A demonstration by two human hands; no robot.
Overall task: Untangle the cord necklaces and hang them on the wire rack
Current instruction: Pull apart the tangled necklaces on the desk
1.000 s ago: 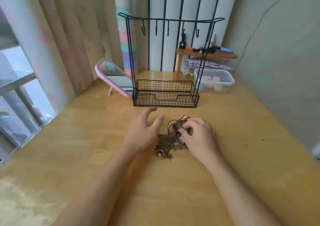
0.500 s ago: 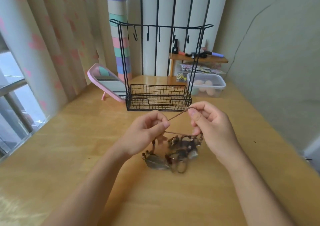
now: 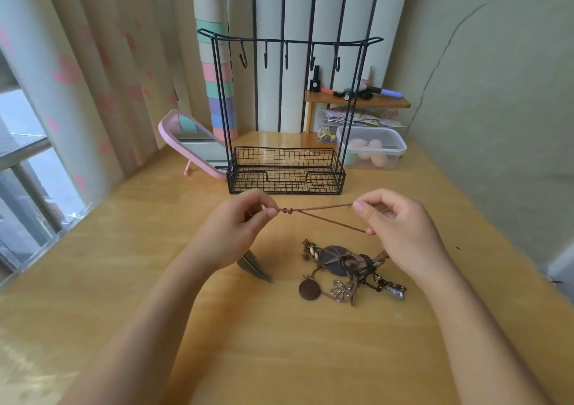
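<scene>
I'm freeing one necklace: my left hand (image 3: 236,227) pinches its brown cord (image 3: 323,215) at the knot, and my right hand (image 3: 400,227) pinches both strands, above the tangled pile (image 3: 348,265). Next, probably: loop it over a hook (image 3: 265,60) on the rack (image 3: 285,171).

Two hands (image 3: 231,233) (image 3: 403,233), one rack (image 3: 286,191), five hooks (image 3: 243,60), one mirror (image 3: 198,145)

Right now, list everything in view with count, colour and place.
table: 1, light wood
cord necklace: 1, brown, stretched between the hands
necklace pile: 1, brown and black, below the stretched cord
leaf pendant: 1, grey, left of pile
wire rack: 1, black, mid-table, hooks bare
mirror: 1, pink, left of rack
box: 1, clear, right of rack
shelf: 1, wooden, behind rack
left hand: 1, pinching cord's knot
right hand: 1, pinching cord's far end
</scene>
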